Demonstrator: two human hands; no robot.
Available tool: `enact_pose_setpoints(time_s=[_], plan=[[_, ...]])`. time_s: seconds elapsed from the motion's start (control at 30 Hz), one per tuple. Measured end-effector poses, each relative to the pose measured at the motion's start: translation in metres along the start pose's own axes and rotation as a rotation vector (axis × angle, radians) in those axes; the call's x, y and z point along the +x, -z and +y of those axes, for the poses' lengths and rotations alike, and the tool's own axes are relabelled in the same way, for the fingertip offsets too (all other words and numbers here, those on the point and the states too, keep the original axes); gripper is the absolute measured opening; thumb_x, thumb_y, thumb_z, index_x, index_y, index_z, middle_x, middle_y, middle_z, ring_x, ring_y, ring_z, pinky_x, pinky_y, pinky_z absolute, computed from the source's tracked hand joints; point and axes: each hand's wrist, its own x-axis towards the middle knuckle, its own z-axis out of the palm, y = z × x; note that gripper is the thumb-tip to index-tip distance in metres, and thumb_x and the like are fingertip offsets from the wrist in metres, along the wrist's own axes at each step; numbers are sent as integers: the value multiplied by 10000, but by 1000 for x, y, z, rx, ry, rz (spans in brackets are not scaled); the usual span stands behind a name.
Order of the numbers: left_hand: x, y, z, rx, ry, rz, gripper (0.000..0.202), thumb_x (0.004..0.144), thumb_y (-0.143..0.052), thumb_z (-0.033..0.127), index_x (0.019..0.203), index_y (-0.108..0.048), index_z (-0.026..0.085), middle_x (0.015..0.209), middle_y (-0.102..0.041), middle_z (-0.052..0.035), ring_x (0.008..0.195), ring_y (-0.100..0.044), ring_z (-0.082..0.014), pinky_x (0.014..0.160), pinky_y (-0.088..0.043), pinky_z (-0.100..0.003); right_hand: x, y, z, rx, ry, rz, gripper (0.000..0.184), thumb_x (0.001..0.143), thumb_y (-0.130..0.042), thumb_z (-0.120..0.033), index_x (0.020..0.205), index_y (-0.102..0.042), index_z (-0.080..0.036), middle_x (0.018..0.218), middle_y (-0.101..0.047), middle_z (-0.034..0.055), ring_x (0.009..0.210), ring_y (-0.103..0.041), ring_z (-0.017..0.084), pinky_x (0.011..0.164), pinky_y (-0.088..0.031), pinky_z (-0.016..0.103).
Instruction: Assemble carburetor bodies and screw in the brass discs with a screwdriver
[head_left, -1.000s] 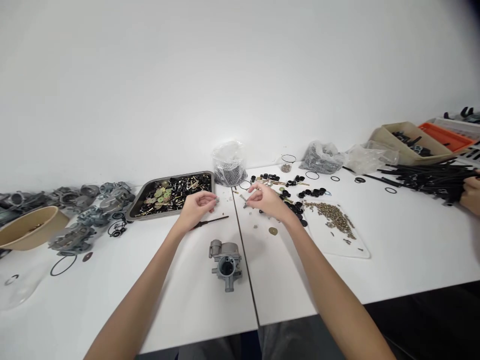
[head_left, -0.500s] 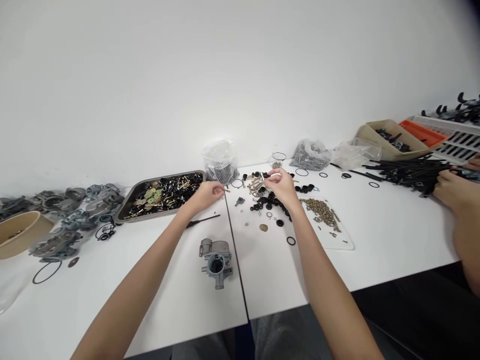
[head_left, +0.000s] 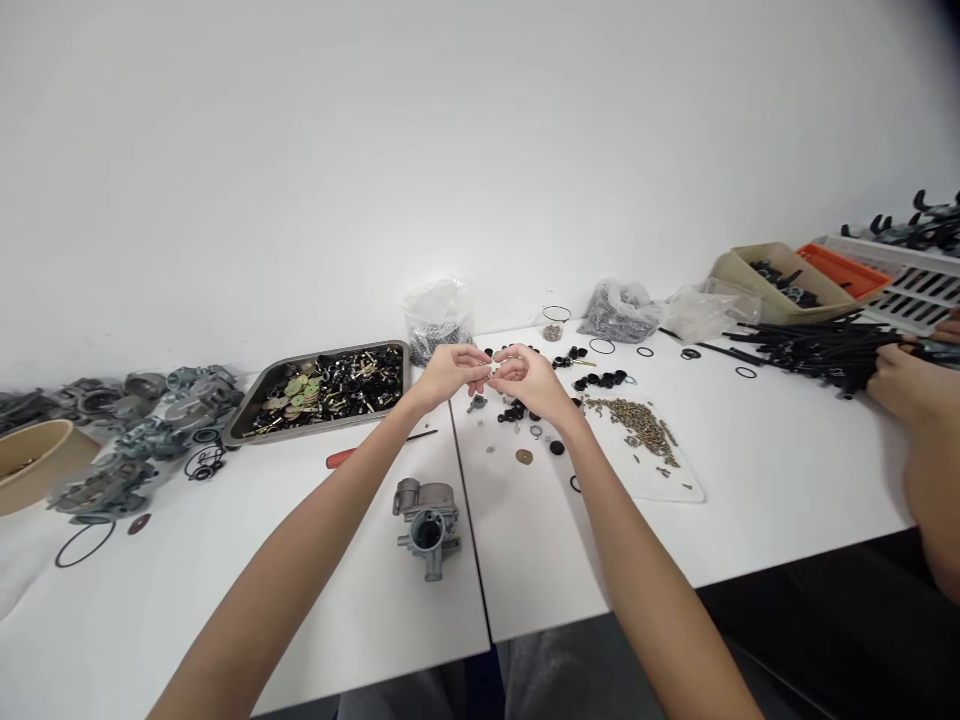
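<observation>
My left hand [head_left: 448, 373] and my right hand [head_left: 534, 383] meet fingertip to fingertip above the white table [head_left: 750, 480], both pinched on a tiny pale part [head_left: 491, 370] too small to name. Under them lie scattered black caps and rings [head_left: 525, 410]. A grey metal carburetor body [head_left: 425, 513] rests on the table in front of me, between my forearms. A screwdriver with a red handle [head_left: 352, 455] lies partly under my left forearm.
A metal tray [head_left: 244, 420] of small black and brass parts stands at the left. Grey castings [head_left: 135, 420] and a brown bowl [head_left: 34, 465] are farther left. Brass screws [head_left: 637, 425] lie on a white sheet. Another person's hand [head_left: 900, 385] holds black rods [head_left: 817, 350] at right.
Both hands came together from apart: the left moved right, the right pulled back from the pile of black parts. The screwdriver's red handle now shows.
</observation>
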Motion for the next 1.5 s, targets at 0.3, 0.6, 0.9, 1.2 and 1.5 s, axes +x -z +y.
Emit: enact_pose_setpoints(time_s=[0.3,0.6,0.9,1.2,1.5], plan=[[-20,17,-6,-149,-34,217,310,664,-795,260,842,-586,119,533,-639,-12,440,-569,-116,494,-468,-256,-2,29,21,-504,-109,-258,298,520,-818,-188,799,-713,-202,980,-607,65,883,-567,213,708,-468,296],[-22,5,-5,-108,-84,220,278,670,-786,266,820,-606,116,621,-635,-21,477,-594,-117,468,-474,-249,2,22,19,-451,-53,-285,185,638,-742,-262,812,-728,-205,922,-640,44,823,-573,188,659,-436,273],[-17,-9,-10,74,-115,109,167,698,-743,243,798,-661,138,704,-664,-35,550,-570,-105,534,-464,-237,-1,14,1,-213,14,-288,217,716,-687,-298,889,-705,-170,880,-679,45,833,-621,179,715,-473,286],[-59,4,10,526,-349,1,245,810,-671,251,1043,-716,189,925,-655,-72,734,-563,-136,661,-467,-263,-6,-5,-17,180,-136,-312,253,694,-736,-308,902,-731,-165,872,-714,46,848,-651,171,796,-496,298],[-208,10,17,420,-156,639,193,818,-689,337,950,-735,205,968,-690,-84,805,-622,-184,757,-530,-321,-41,-53,-68,67,-63,-724,463,860,-626,-485,1258,-614,-248,1209,-640,69,1104,-591,217,922,-481,332]])
